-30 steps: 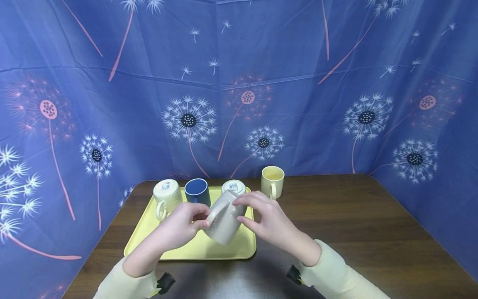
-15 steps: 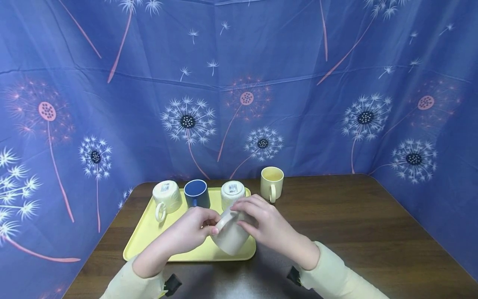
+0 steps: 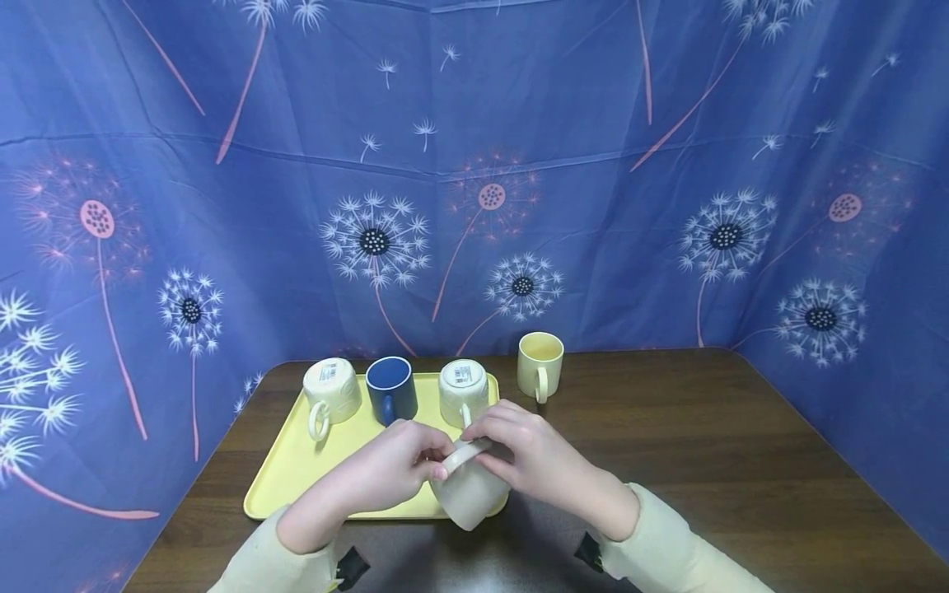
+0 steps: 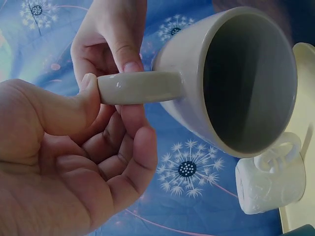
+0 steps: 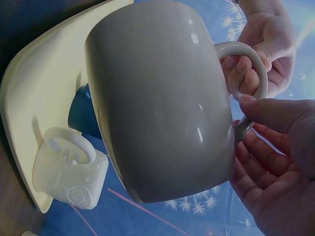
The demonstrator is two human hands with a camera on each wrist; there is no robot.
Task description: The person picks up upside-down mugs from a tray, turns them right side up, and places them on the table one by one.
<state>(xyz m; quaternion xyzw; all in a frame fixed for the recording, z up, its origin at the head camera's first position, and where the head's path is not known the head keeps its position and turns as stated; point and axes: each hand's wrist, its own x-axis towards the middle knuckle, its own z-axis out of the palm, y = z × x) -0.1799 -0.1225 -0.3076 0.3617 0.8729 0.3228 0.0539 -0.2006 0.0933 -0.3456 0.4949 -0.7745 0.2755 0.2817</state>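
Note:
A glossy light grey mug hangs tilted over the tray's front right part, its mouth turned downward. My left hand pinches its handle between thumb and forefinger, with the other fingers loosely curled below. At the handle's other end, my right hand grips with the thumb on one side and fingers behind, as the right wrist view shows. The mug's smooth body fills that view. Its dark inside is visible in the left wrist view.
On the yellow tray stand a white mug and a second white mug, both upside down. Between them a blue mug is upright. An upright pale yellow mug stands on the wooden table, right of the tray.
Both hands and the grey mug have moved toward the tray's front right corner. My left hand has shifted right with the handle, and the right hand's fingers have come onto the handle.

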